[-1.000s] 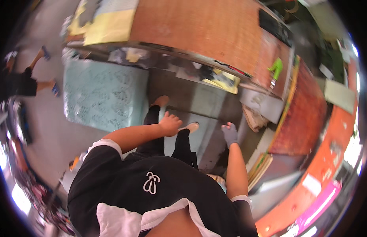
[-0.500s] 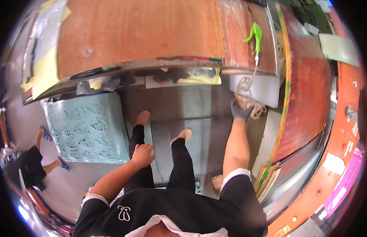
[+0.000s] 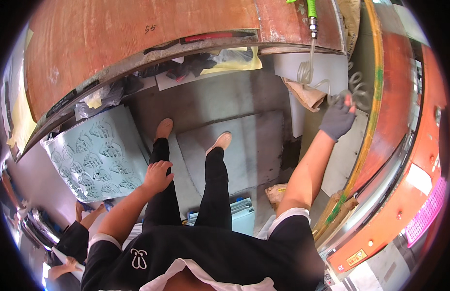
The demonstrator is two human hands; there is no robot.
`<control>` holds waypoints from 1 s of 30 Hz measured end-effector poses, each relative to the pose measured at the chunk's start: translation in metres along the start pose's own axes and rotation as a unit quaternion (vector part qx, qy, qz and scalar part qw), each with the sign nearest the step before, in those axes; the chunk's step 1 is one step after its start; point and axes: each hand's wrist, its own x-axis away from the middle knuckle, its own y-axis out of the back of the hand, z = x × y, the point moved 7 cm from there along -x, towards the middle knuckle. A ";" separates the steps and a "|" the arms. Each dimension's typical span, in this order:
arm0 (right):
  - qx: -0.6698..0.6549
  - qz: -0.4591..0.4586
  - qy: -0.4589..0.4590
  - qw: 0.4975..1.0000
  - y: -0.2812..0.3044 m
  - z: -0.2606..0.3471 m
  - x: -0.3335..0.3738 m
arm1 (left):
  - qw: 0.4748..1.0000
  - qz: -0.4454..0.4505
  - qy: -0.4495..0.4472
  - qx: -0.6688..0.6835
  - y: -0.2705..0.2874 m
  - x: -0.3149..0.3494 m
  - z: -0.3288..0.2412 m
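Observation:
My right hand (image 3: 338,119), in a grey glove with bare fingertips, is closed around part of a clear coiled air hose (image 3: 359,91), to the right of the bench corner. More loops of the hose hang by the bench edge and run up to a metal fitting on a green air blow gun (image 3: 311,8), which lies on the wooden bench (image 3: 137,43) and is cut off by the upper edge. My bare left hand (image 3: 158,175) is over my left thigh, fingers stretched and holding nothing.
Left of my legs stands a stack of pale green sheets (image 3: 94,155) with cut leaf-like shapes. A reddish board (image 3: 394,97) with a yellow-green edge rises at the right, beside an orange machine (image 3: 380,233). Brown paper (image 3: 307,94) hangs below the bench. Another person (image 3: 77,242) is at the lower left.
My right hand has moved right and slightly up, drawing the hose coils toward the reddish board. The view has shifted, so the blow gun is now partly out of sight. My left hand stays over the thigh.

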 end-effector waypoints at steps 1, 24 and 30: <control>0.056 0.020 0.052 0.997 -0.016 0.008 -0.009 | 1.000 -0.003 -0.005 0.001 0.004 -0.003 -0.002; 0.799 0.112 0.031 0.590 -0.019 -0.032 -0.121 | 0.999 0.027 0.007 -0.036 0.006 -0.054 -0.019; 0.800 0.131 0.016 0.586 -0.027 -0.024 -0.117 | 0.998 0.026 0.023 -0.051 0.008 -0.040 -0.023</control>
